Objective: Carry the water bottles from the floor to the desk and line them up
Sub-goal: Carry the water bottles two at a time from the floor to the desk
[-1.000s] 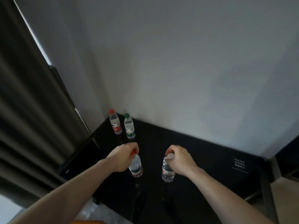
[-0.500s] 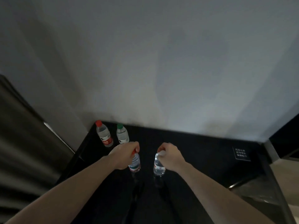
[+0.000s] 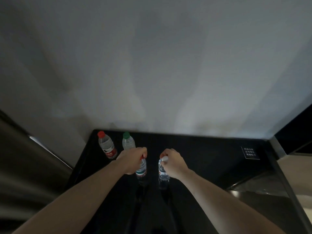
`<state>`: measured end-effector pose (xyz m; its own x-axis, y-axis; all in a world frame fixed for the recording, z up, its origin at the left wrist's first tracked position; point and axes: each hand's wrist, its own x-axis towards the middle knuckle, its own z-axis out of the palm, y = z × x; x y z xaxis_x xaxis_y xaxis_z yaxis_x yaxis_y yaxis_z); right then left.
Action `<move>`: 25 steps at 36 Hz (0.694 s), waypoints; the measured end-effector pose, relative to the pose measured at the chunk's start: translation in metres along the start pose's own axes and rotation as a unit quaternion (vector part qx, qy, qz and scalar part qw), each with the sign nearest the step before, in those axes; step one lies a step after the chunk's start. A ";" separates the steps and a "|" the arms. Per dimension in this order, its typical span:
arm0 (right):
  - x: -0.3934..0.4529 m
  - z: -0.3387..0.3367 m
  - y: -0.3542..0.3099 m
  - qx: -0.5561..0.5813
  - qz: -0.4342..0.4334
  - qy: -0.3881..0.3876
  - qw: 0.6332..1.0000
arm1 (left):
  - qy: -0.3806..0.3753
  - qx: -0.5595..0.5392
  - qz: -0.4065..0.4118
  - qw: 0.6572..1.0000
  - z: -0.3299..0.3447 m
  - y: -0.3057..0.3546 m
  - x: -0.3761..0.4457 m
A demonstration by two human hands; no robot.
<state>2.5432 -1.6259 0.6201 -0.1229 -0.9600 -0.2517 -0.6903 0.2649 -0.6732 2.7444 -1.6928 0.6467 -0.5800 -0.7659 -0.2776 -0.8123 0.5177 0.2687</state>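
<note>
Two clear water bottles stand upright at the back left of the glossy black desk (image 3: 211,157): a red-capped bottle (image 3: 108,146) with a red label, and a green-capped bottle (image 3: 128,142) to its right. My left hand (image 3: 132,160) grips a red-capped bottle (image 3: 141,168) by its neck. My right hand (image 3: 173,162) holds a white-capped bottle (image 3: 163,171) the same way. Both held bottles hang upright over the desk's middle, side by side; whether their bases touch the surface I cannot tell.
A pale wall rises right behind the desk. Dark curtain folds (image 3: 25,166) hang at the left edge. A small white-printed sign (image 3: 250,153) lies on the desk at the right, and a metal-edged panel (image 3: 276,146) borders that side.
The view has swung to face the wall squarely, with the curtain sliding out to the left. Both hands, still holding their bottles, have moved farther over the desk toward the two standing bottles.
</note>
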 end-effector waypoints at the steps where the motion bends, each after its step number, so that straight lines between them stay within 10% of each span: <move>1: 0.001 0.001 -0.001 0.002 -0.001 0.000 1.000 | 0.000 0.000 0.001 1.000 0.000 -0.001 0.001; 25: -0.074 -0.069 -0.006 0.007 -0.035 0.035 0.999 | 0.052 0.023 0.070 0.996 -0.046 0.047 -0.048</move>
<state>2.5070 -1.5631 0.6911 -0.1247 -0.9802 -0.1541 -0.6886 0.1973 -0.6978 2.7366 -1.6490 0.7156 -0.6799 -0.7191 -0.1437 -0.7275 0.6367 0.2556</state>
